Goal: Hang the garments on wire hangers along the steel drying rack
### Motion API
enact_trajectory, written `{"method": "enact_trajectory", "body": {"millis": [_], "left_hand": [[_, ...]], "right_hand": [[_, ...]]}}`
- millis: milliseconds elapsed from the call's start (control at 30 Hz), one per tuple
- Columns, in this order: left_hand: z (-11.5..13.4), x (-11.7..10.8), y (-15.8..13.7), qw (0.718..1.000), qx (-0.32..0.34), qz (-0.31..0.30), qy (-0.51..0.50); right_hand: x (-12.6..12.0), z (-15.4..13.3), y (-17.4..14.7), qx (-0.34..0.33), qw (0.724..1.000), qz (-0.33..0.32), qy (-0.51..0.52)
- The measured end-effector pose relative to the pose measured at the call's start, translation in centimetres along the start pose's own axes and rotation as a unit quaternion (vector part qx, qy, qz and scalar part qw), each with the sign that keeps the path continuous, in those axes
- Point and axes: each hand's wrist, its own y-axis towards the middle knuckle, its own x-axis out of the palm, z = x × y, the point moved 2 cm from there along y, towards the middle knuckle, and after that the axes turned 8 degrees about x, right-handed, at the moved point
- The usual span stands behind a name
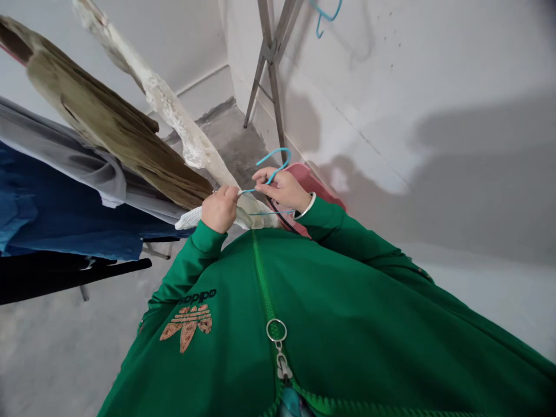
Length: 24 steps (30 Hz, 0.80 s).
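Observation:
A light-blue wire hanger (278, 152) is held in front of my green jacket, its hook pointing up and away from me. My right hand (284, 188) has thumb and fingers pinched on the hanger just below the hook. My left hand (220, 208) is closed round white cloth and the hanger's other side. The white garment (187, 219) sticks out left of that fist, and more pale cloth lies between my hands. The lower hanger wire crosses below my right hand. How far the hanger sits inside the garment is hidden.
Hung clothes fill the left: a white lace piece (174, 116), an olive garment (104, 121), a grey one (56, 145) and a blue one (65, 202). A pink basin (321, 185) sits behind my right hand. A metal rack leg (274, 98) stands by the wall, near another blue hanger (325, 14).

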Motion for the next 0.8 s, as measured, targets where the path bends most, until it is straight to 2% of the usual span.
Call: {"method": "enact_trajectory", "body": {"millis": [100,133,167,200,267,333,367,467,667,800], "left_hand": [[-1.2,-0.3,-0.6,0.997,-0.043,0.063,-0.016],[-1.6,-0.5,-0.7,0.995,-0.05,0.083,-0.023],[-2.0,-0.6,-0.8,0.993,-0.053,0.1,-0.029],[-2.3,-0.8,-0.9,0.991,-0.052,0.115,-0.035],[-2.6,-1.0,-1.0,0.988,-0.044,0.142,-0.047],[-2.6,-1.2,-1.0,0.984,-0.03,0.163,-0.064],[-2.5,-1.4,-1.0,0.983,-0.023,0.17,-0.072],[-2.1,-2.0,-1.2,0.978,-0.007,0.184,-0.097],[-1.9,-3.8,-1.7,0.968,0.006,0.205,-0.146],[-1.7,-4.6,-1.8,0.96,0.016,0.219,-0.173]], "right_hand": [[-0.3,0.5,-0.2,-0.067,0.982,0.168,-0.052],[-0.2,0.5,-0.6,-0.093,0.973,0.197,-0.073],[0.3,0.7,-1.0,-0.122,0.968,0.195,-0.096],[0.9,0.8,-1.5,-0.155,0.967,0.163,-0.12],[3.0,1.6,-2.3,-0.211,0.962,0.043,-0.171],[5.2,3.0,-2.7,-0.217,0.95,-0.06,-0.218],[6.1,3.8,-2.6,-0.204,0.946,-0.086,-0.237],[7.6,6.1,-1.6,-0.168,0.942,-0.112,-0.266],[6.8,7.4,-0.1,-0.167,0.956,-0.078,-0.228],[7.2,8.0,0.2,-0.164,0.944,-0.156,-0.24]]}}
